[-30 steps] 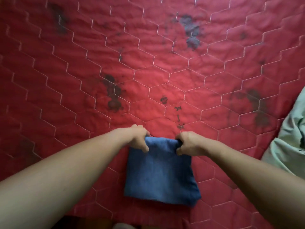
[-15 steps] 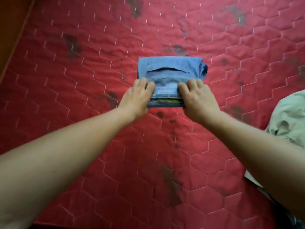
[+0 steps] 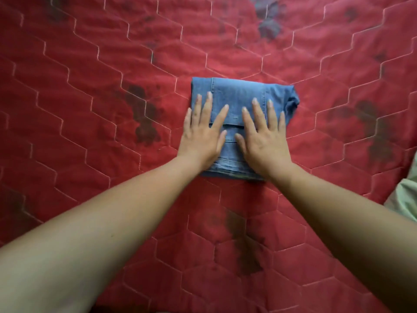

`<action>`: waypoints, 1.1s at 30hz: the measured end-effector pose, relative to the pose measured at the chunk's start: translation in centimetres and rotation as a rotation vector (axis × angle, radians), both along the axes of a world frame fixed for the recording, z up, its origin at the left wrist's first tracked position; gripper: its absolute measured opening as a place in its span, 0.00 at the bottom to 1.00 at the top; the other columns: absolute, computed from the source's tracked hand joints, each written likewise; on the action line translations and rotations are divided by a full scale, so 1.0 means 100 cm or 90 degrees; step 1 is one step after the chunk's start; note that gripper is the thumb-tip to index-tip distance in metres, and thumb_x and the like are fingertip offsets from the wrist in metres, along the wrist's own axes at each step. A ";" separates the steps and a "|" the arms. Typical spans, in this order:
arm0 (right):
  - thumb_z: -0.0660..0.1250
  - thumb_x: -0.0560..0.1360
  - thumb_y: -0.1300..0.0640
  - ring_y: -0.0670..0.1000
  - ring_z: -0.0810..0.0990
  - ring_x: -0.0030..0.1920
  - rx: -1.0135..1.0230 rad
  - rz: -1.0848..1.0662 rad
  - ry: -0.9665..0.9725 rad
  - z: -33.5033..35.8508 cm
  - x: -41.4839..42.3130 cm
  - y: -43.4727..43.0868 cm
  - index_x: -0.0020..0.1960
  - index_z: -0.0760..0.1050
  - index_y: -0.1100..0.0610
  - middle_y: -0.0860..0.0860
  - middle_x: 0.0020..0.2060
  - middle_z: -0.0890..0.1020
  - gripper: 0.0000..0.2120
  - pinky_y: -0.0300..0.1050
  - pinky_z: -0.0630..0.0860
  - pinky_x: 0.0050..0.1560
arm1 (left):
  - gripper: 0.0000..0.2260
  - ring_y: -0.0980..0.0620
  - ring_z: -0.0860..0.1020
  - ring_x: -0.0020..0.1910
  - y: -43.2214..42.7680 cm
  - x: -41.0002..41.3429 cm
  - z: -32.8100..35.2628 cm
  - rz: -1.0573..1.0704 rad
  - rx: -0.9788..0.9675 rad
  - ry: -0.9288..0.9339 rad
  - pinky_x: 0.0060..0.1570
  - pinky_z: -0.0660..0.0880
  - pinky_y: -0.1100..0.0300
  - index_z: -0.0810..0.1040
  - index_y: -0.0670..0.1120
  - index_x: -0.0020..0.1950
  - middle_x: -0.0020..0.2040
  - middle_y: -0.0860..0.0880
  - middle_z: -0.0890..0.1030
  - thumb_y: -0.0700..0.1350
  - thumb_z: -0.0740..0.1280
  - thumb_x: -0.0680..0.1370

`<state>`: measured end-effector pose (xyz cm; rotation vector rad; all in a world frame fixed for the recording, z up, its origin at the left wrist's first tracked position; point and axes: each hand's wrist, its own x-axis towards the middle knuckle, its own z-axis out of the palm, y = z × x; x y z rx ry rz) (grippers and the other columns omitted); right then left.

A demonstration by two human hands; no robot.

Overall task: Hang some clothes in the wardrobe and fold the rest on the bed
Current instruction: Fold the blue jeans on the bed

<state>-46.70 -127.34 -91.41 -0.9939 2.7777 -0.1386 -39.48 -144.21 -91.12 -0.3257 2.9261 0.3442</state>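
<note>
Folding step, pressing phase. A folded pair of jeans [image 3: 237, 93] lies flat on the bed [image 3: 90, 86], well in from its near edge and about midway across the visible red quilted cover. A pocket opening faces up between the two hands.

The left hand [image 3: 202, 141] and right hand [image 3: 264, 143] lie palm-down side by side on the near half of the bundle. Their fingers [image 3: 220, 116] are straight and spread; they press the denim and grip nothing. The thumbs are near each other but apart. Both forearms reach in from the near edge.

Judged stage: the folds look complete, and the hands are flattening the stack. The right side of the bundle bulges a little, so the layers there seem less even than on the left.

Next move, as judged: lift the palms without dragging the top layer, then either set the bundle aside or take up another garment. Thick denim tends to spring open, so the press should be firm.

Surroundings: a pale green cloth [image 3: 406, 199], probably another garment, lies at the right side of the bed, well apart from the jeans. Dark patches [image 3: 144, 118] mark the cover; they are flat and obstruct nothing. Nothing else lies near the bundle. The wardrobe is not in view.
</note>
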 end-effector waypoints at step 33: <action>0.50 0.80 0.30 0.63 0.41 0.81 -0.004 -0.259 -0.107 -0.029 0.029 0.014 0.83 0.48 0.49 0.62 0.81 0.42 0.38 0.66 0.47 0.78 | 0.37 0.49 0.41 0.81 -0.012 0.024 -0.031 0.185 0.202 -0.028 0.79 0.41 0.48 0.44 0.65 0.81 0.82 0.45 0.38 0.66 0.59 0.77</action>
